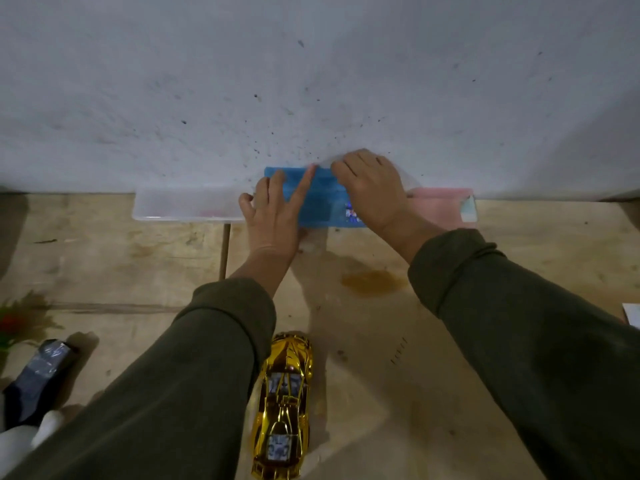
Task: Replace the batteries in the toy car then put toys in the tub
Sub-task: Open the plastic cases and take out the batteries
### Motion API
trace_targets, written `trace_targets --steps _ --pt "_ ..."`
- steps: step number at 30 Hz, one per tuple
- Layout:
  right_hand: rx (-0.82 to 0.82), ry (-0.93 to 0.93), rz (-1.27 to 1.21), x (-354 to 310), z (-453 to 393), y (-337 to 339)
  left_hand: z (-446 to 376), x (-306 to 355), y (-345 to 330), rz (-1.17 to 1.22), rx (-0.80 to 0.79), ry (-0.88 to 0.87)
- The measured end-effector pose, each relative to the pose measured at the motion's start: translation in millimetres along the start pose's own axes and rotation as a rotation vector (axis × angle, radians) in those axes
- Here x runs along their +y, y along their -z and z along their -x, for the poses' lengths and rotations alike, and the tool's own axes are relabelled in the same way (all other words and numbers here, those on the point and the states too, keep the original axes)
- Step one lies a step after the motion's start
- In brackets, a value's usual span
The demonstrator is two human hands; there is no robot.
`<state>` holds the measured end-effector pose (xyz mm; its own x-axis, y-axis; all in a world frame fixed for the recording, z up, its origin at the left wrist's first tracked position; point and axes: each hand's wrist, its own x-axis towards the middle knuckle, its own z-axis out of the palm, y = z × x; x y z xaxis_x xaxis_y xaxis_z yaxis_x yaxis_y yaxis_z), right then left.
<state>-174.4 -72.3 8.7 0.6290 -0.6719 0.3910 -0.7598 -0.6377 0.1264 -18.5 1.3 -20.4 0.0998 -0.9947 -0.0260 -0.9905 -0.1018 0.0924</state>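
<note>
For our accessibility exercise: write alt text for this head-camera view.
Both hands, left hand and right hand, rest on a blue box standing against a grey wall, between a clear box and a pink box. A gold toy car sits on the wooden table nearer the viewer.

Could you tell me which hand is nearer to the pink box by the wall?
Right. The right hand is just beside the pink box, on the blue box; the left hand is farther off.
</note>
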Motion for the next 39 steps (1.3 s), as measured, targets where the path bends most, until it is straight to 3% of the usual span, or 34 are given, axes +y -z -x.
trace_targets --steps 4,9,15,21,23,27,29,33,39 --pt "-0.057 -0.158 -0.069 -13.5 34.6 -8.7 -2.5 -1.8 -2.8 0.0 -0.05 0.009" --pt "-0.3 -0.162 -0.17 -24.0 66.3 -17.7 0.8 4.7 2.3 0.044 -0.094 -0.019" --pt "-0.451 -0.172 -0.046 -23.5 63.0 -19.6 4.0 5.4 11.5 0.094 -0.115 -0.021" --pt "-0.468 0.045 0.074 -16.1 50.7 -27.5 3.4 5.7 12.1 0.103 -0.094 -0.007" --pt "-0.557 0.14 0.02 -12.6 45.7 -22.7 3.4 5.3 13.3 0.087 -0.098 -0.008" --pt "-0.718 0.07 -0.152 -5.7 23.0 -19.3 1.4 5.1 14.7 0.081 -0.106 -0.016" --pt "-0.665 0.124 -0.162 -3.0 20.5 -22.1 1.8 6.1 15.5 0.094 -0.104 -0.012" --pt "-0.244 0.235 -0.193 -19.1 44.5 -23.8 1.3 5.2 17.2 0.103 -0.114 -0.004" --pt "-0.125 0.2 -0.17 -38.9 73.7 -44.7 1.3 1.9 12.7 0.084 -0.083 -0.025"
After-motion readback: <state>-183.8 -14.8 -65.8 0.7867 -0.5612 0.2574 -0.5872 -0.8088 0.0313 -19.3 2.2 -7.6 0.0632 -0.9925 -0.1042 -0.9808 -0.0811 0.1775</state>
